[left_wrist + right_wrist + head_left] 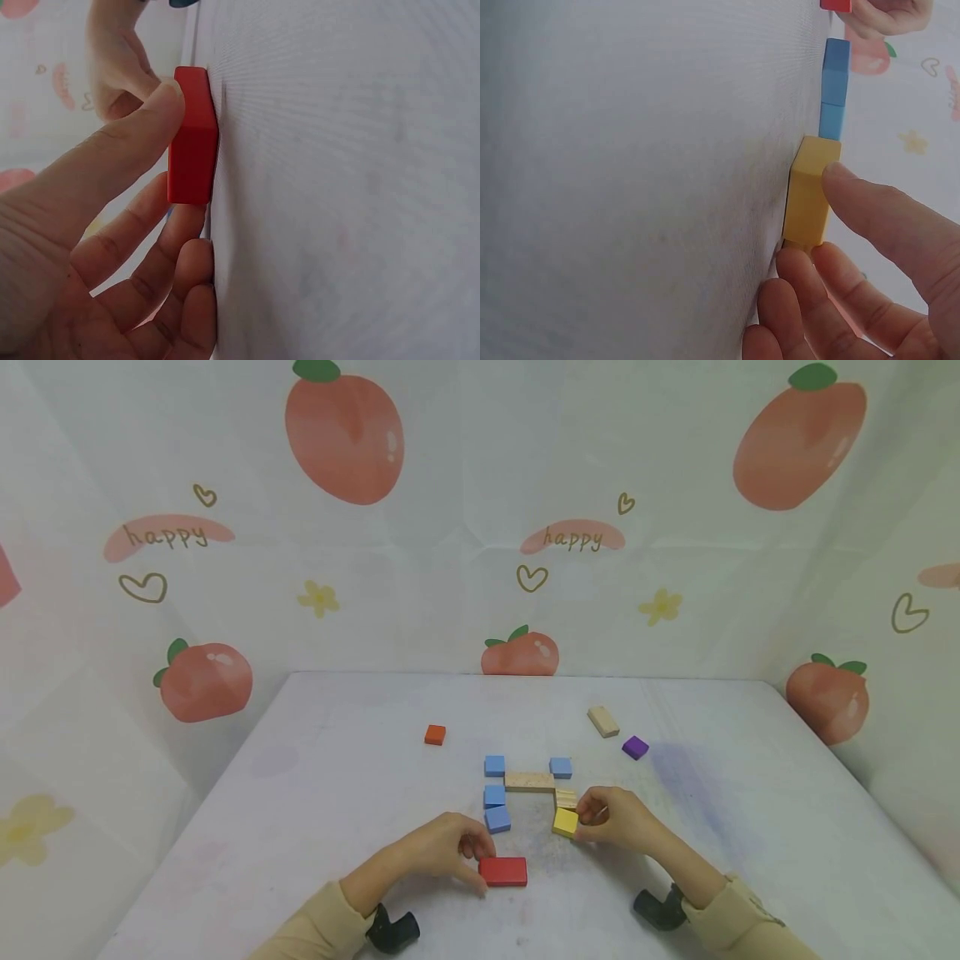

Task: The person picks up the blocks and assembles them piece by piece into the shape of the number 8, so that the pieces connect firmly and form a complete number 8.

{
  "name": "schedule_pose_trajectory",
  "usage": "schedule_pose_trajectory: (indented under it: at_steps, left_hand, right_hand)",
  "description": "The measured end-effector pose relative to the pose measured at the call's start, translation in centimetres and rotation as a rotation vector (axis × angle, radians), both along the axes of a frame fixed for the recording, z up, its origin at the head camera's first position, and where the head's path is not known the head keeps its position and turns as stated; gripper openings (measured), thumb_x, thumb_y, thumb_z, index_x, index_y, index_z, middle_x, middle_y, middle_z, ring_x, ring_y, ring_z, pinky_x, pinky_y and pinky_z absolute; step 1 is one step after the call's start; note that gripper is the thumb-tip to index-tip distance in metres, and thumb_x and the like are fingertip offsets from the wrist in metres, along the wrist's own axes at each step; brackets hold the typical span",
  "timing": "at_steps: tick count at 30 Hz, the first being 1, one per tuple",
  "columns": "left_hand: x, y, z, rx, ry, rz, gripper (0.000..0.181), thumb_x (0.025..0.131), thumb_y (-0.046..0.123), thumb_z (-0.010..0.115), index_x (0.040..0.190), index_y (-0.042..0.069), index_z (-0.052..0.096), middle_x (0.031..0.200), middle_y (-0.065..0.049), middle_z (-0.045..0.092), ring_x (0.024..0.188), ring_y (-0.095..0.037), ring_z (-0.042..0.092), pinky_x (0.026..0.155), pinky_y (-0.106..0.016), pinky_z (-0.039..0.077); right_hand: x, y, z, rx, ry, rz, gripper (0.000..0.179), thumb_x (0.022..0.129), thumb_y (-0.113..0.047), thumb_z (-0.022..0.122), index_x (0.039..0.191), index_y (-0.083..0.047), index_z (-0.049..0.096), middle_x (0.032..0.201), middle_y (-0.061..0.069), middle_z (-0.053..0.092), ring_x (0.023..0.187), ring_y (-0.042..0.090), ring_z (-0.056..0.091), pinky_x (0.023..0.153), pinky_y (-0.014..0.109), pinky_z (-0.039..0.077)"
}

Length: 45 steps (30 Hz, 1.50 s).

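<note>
My left hand (442, 846) holds the left end of a red rectangular block (504, 872) lying on the table. In the left wrist view the thumb presses one side of it, with fingers at the other. The right hand (624, 820) pinches a yellow block (566, 822) between thumb and fingers. Just behind the yellow block is a striped wooden block (566, 798), meeting the right end of a long wooden block (529, 782). Three blue blocks (494, 796) run down the left side of this layout, and another blue block (560, 767) sits at its upper right.
An orange block (435, 735) lies apart at the back left. At the back right are a plain wooden block (603, 722) and a purple block (635, 747). The white table (337, 735) backs onto a fruit-printed curtain (450, 568).
</note>
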State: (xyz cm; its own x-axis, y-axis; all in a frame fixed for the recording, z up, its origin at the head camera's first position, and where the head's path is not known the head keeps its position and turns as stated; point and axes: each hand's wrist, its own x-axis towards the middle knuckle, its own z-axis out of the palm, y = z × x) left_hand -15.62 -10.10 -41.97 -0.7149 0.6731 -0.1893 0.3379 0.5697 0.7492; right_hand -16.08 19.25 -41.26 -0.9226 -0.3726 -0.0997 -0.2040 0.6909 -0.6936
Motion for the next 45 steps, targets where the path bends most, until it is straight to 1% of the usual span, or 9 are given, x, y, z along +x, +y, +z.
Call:
schedule_pose_trajectory:
  at_steps: [7,11,13,16,20,25,32,39,45]
  left_hand:
    - [-0.1,0.0,0.1,0.01,0.004,-0.013,0.029,0.067,0.017,0.083,0.091,0.012,0.068,0.081,0.007,0.062,0.07,-0.001,0.05,0.068,-0.014,0.043]
    - [-0.1,0.0,0.1,0.021,0.009,-0.018,0.028,0.068,0.016,0.082,0.092,0.011,0.068,0.082,0.005,0.063,0.071,-0.002,0.05,0.067,-0.015,0.044]
    - [-0.1,0.0,0.1,0.021,0.009,-0.014,0.027,0.069,0.015,0.082,0.092,0.011,0.068,0.081,0.006,0.062,0.07,-0.002,0.05,0.067,-0.014,0.043]
    - [-0.1,0.0,0.1,0.032,0.024,-0.014,0.027,0.069,0.014,0.081,0.092,0.01,0.069,0.082,0.005,0.062,0.07,-0.003,0.05,0.066,-0.015,0.043]
    - [-0.2,0.0,0.0,0.037,0.037,-0.008,0.026,0.07,0.014,0.081,0.093,0.011,0.069,0.083,0.005,0.062,0.07,-0.003,0.051,0.065,-0.015,0.043]
    - [-0.2,0.2,0.1,0.035,0.05,0.011,0.026,0.071,0.016,0.08,0.095,0.012,0.07,0.083,0.007,0.061,0.069,-0.003,0.05,0.063,-0.015,0.043]
    - [-0.3,0.3,0.0,0.04,0.062,0.028,0.028,0.072,0.018,0.079,0.098,0.012,0.07,0.085,0.007,0.061,0.068,-0.003,0.05,0.063,-0.015,0.042]
    - [-0.3,0.6,0.1,0.043,0.094,0.038,0.029,0.073,0.019,0.079,0.099,0.011,0.07,0.086,0.006,0.063,0.067,-0.003,0.05,0.062,-0.015,0.042]
    - [-0.3,1.1,0.3,0.039,0.116,0.053,0.029,0.073,0.02,0.078,0.1,0.011,0.07,0.086,0.006,0.063,0.069,-0.005,0.05,0.062,-0.016,0.042]
  right_hand:
    - [-0.1,0.0,-0.1,0.004,0.006,0.003,0.027,0.072,-0.016,0.079,0.088,-0.005,0.06,0.081,0.002,0.063,0.074,0.011,0.058,0.063,0.019,0.048]
    - [-0.3,0.0,-0.2,0.008,-0.005,-0.007,0.025,0.072,-0.015,0.078,0.088,-0.006,0.061,0.081,0.002,0.063,0.074,0.011,0.057,0.063,0.019,0.048]
    - [-0.3,0.0,-0.2,0.01,-0.012,-0.012,0.025,0.072,-0.015,0.078,0.088,-0.006,0.061,0.081,0.001,0.062,0.074,0.011,0.057,0.063,0.019,0.048]
    - [-0.3,0.0,-0.1,0.009,-0.012,-0.006,0.026,0.072,-0.016,0.079,0.088,-0.006,0.061,0.081,0.001,0.063,0.074,0.011,0.057,0.063,0.019,0.048]
    - [-0.2,0.0,0.0,0.008,-0.018,-0.01,0.026,0.072,-0.015,0.078,0.088,-0.005,0.061,0.081,0.002,0.063,0.074,0.011,0.057,0.063,0.02,0.049]
    - [-0.4,-0.1,0.0,0.013,-0.025,-0.024,0.024,0.073,-0.013,0.078,0.088,-0.005,0.06,0.081,0.002,0.062,0.074,0.012,0.057,0.062,0.021,0.05]
    - [-0.4,-0.1,-0.1,0.02,-0.024,-0.028,0.025,0.072,-0.015,0.079,0.087,-0.006,0.06,0.081,0.001,0.062,0.075,0.012,0.056,0.064,0.021,0.05]
    - [-0.1,-0.2,0.1,0.008,-0.022,-0.019,0.026,0.072,-0.015,0.078,0.089,-0.004,0.061,0.081,0.002,0.063,0.073,0.012,0.056,0.061,0.02,0.048]
    - [0.0,-0.2,0.2,0.001,-0.03,-0.027,0.026,0.072,-0.015,0.079,0.088,-0.004,0.06,0.08,0.003,0.063,0.072,0.012,0.056,0.06,0.019,0.047]
